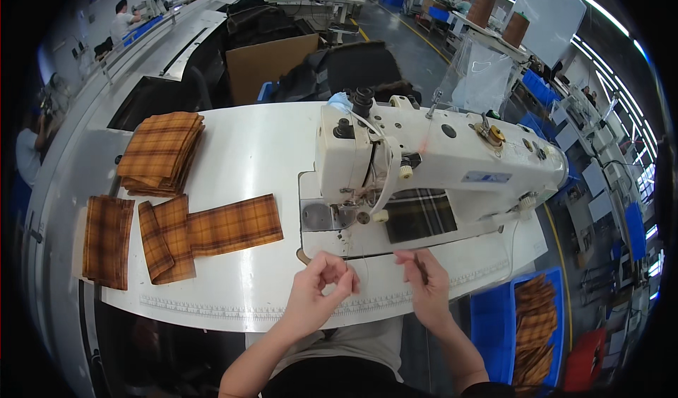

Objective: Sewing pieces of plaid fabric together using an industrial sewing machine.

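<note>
My left hand (321, 289) is in front of the sewing machine (431, 147), its thumb and fingertips brought together in a pinch. What it grips, if anything, is too small to tell; a fine thread seems to run close to its fingertips. To the right, my right hand (429, 289) is closed, with a small dark thing (421, 266) partly hidden among its fingers. Both hands are above the table's front edge, apart from each other. Under the machine arm lies a dark plaid cloth piece (421, 216). The needle area (348, 204) stands just beyond my hands.
At left on the white table (233, 140) lie a tall stack of orange plaid pieces (161, 151), a smaller stack (108, 242) and loose strips (235, 224). A blue bin (494, 331) with plaid pieces (534, 327) stands at lower right. Dark cloth (346, 69) is heaped behind the table.
</note>
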